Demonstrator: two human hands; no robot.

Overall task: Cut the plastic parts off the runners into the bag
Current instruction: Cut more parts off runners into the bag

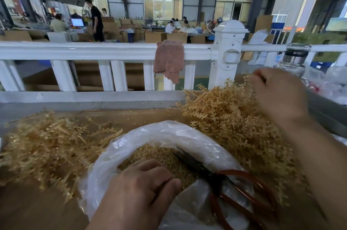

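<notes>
A clear plastic bag (169, 132) stands open in front of me, and loose tan cut parts (159, 154) fill its bottom. Black scissors with red handles (242, 190) lie across the bag's right side, and neither hand holds them. My left hand (142, 184) is at the bag's near rim with its fingers curled; I cannot see whether they grip anything. My right hand (277, 94) reaches into the heap of tan runners with parts still on them (225, 113) at the right. Its fingertips pinch some sprigs at the top of that heap.
A heap of bare, stripped runners (48, 147) lies left of the bag on the brown cardboard surface (142, 115). A white fence (105, 51) with a pink cloth (169, 59) hung on it runs behind. A glass bottle (294, 59) stands at the far right.
</notes>
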